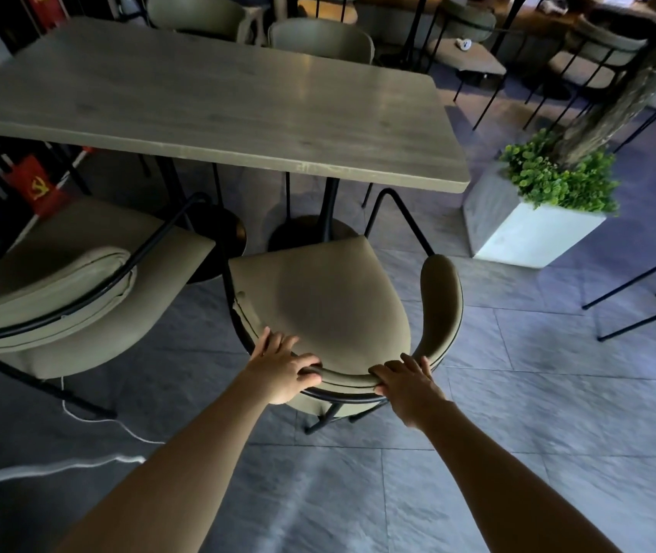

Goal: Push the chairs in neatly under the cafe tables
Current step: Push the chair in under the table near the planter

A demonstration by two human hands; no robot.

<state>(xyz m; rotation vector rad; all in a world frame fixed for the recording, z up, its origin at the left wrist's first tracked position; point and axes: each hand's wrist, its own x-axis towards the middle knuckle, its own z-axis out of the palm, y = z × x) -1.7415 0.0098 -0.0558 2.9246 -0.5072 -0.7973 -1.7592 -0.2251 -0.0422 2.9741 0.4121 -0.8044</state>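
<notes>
An olive padded chair (318, 297) with a black metal frame stands in front of me, its seat facing a long grey-wood table (214, 101). The seat's front edge is a little short of the table's near edge. My left hand (284, 367) grips the left part of the curved backrest, fingers over the top. On the right part of the same backrest, my right hand (408, 383) holds on. A second olive chair (75, 289) stands to the left, angled and pulled out from the table.
A white planter box (526, 233) with green leaves stands on the tiled floor right of the table. Two more chairs (320, 39) sit at the table's far side. A white cable (91, 464) lies on the floor at left. Another chair's legs (645, 297) show at far right.
</notes>
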